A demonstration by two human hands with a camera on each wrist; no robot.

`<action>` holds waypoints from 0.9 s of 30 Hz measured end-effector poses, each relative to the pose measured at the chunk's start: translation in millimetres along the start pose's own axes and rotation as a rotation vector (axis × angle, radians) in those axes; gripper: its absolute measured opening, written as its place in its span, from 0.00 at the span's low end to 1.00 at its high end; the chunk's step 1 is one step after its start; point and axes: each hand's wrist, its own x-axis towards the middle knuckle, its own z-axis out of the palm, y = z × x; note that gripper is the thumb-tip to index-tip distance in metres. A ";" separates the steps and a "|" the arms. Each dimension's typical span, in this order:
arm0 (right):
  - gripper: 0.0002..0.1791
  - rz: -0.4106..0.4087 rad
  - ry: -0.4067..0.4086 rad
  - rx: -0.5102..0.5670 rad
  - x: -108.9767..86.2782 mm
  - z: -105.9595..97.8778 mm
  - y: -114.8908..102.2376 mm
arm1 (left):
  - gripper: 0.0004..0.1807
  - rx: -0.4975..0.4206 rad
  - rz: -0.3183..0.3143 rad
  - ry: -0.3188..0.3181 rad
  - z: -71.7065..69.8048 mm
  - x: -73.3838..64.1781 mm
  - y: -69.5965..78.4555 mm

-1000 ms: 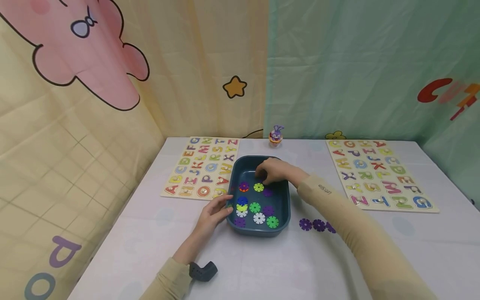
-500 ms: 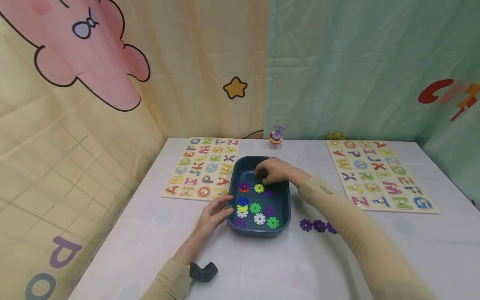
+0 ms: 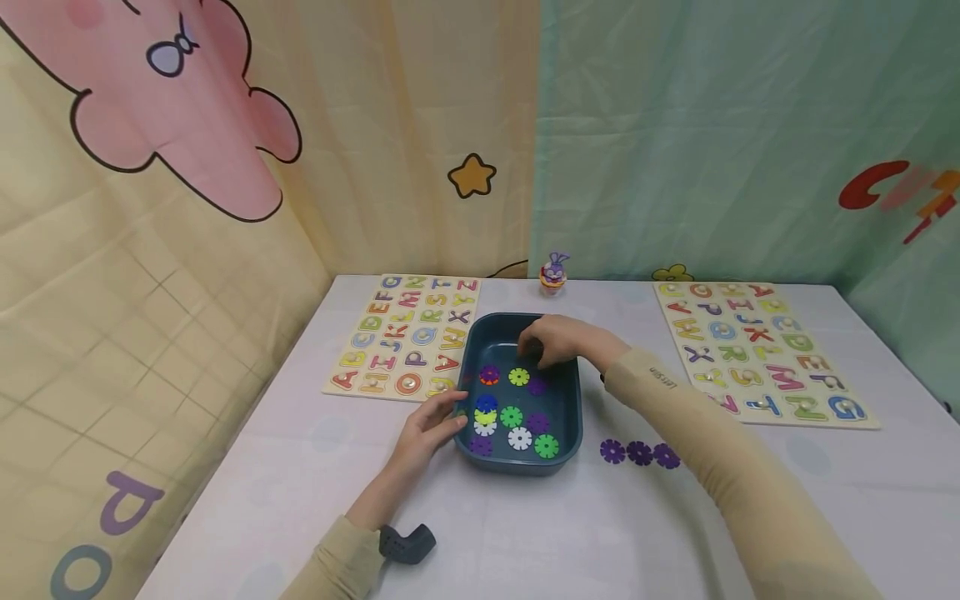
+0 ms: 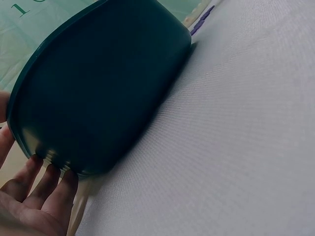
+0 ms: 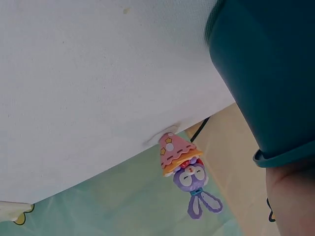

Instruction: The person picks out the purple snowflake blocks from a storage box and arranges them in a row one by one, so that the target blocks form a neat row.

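A dark teal plastic tub [image 3: 517, 467] stands on the white table, with loose toothed plastic discs on its floor. Among them are a white disc [image 3: 520, 438], a green disc [image 3: 547, 447], a yellow disc [image 3: 518, 377] and a blue disc [image 3: 486, 403]. My left hand [image 3: 429, 425] holds the tub's left rim; in the left wrist view its fingertips press the outer wall. Reaching over the right rim, my right hand [image 3: 558, 340] has its fingers bent down inside the far right part. Its fingertips are hidden, so I cannot tell whether they hold a disc.
Three purple discs [image 3: 640, 453] lie in a row right of the tub. Letter puzzle boards stand behind left [image 3: 405, 333] and at right [image 3: 757, 358]. A purple rabbit toy [image 3: 552, 275] sits at the back edge. A dark bent piece [image 3: 407, 544] lies by my left wrist.
My right hand has shifted slightly to the right inside the tub. The left hand keeps its place on the rim, and the discs lie as before.
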 end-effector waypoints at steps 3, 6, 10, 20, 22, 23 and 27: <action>0.17 0.013 -0.017 -0.026 -2.9 -3.3 -1.4 | 0.24 0.001 0.005 -0.002 0.1 0.1 -0.1; 0.18 0.020 -0.022 -0.072 -5.6 -6.3 -3.1 | 0.24 -0.001 0.005 -0.003 0.3 -0.1 0.2; 0.17 0.032 -0.019 -0.128 -7.7 -8.6 -4.8 | 0.23 -0.010 -0.001 -0.002 0.5 -0.1 0.4; 0.17 0.000 -0.006 -0.223 -5.7 -2.2 -2.1 | 0.23 -0.012 0.015 -0.009 -0.6 1.6 -2.1; 0.17 -0.002 0.001 -0.231 -4.8 -1.1 -1.2 | 0.24 -0.012 0.010 -0.007 -0.4 1.7 -1.9; 0.17 -0.002 0.002 -0.233 -4.6 -0.9 -0.8 | 0.23 -0.010 0.012 -0.006 -0.4 1.9 -1.9; 0.18 -0.012 -0.005 -0.245 -3.8 -0.8 -0.6 | 0.24 -0.006 0.008 -0.004 -0.6 1.3 -1.5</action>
